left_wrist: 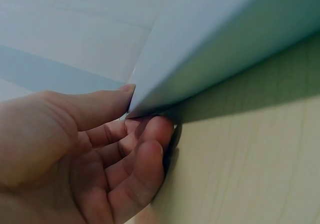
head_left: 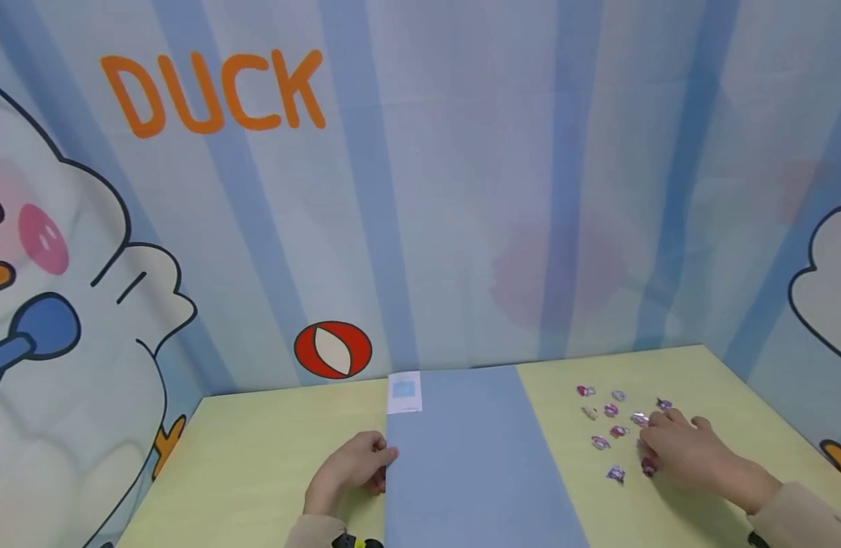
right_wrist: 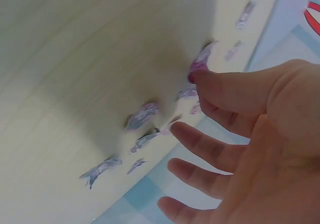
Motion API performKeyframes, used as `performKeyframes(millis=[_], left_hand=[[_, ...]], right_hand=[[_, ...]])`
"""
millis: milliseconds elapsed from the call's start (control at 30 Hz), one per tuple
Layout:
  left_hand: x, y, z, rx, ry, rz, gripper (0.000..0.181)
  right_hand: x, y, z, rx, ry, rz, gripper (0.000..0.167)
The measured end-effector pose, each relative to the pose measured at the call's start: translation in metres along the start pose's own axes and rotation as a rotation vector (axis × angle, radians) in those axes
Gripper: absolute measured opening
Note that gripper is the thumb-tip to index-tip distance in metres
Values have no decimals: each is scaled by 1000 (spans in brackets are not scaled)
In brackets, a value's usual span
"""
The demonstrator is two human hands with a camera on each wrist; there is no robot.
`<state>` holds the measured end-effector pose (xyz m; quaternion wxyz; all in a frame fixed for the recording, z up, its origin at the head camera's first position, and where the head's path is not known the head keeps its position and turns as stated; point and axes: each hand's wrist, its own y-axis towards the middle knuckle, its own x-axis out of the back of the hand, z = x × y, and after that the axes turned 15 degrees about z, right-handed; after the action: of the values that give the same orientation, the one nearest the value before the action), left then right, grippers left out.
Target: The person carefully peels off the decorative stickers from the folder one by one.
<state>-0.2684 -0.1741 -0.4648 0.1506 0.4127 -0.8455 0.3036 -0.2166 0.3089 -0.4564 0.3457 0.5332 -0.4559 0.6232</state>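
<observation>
At the left edge of a flat blue board (head_left: 468,457), my left hand (head_left: 355,466) pinches the rim. In the left wrist view the thumb lies on top of the board (left_wrist: 200,38), and the other fingers curl beneath its slightly raised edge. Over on the right, my right hand (head_left: 690,449) pinches a dark pink wrapped candy (right_wrist: 201,61) between thumb and index finger, the fingertip partly hidden behind the thumb. The other fingers are spread. Around this hand lie several small twist-wrapped candies (head_left: 616,475) in purple, pink and silver.
A pale yellow wood-grain tabletop (head_left: 256,457) carries everything. On the board's far left corner sits a white label (head_left: 404,393) with a blue square. Behind and beside the table hangs a striped blue cloth (head_left: 461,190) printed with ducks and lettering.
</observation>
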Motion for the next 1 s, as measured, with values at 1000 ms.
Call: performKeyframes(millis=[1000], left_hand=[[0, -2, -4, 15, -29, 3, 20]], right_hand=[[21, -2, 3, -24, 115, -169, 19]])
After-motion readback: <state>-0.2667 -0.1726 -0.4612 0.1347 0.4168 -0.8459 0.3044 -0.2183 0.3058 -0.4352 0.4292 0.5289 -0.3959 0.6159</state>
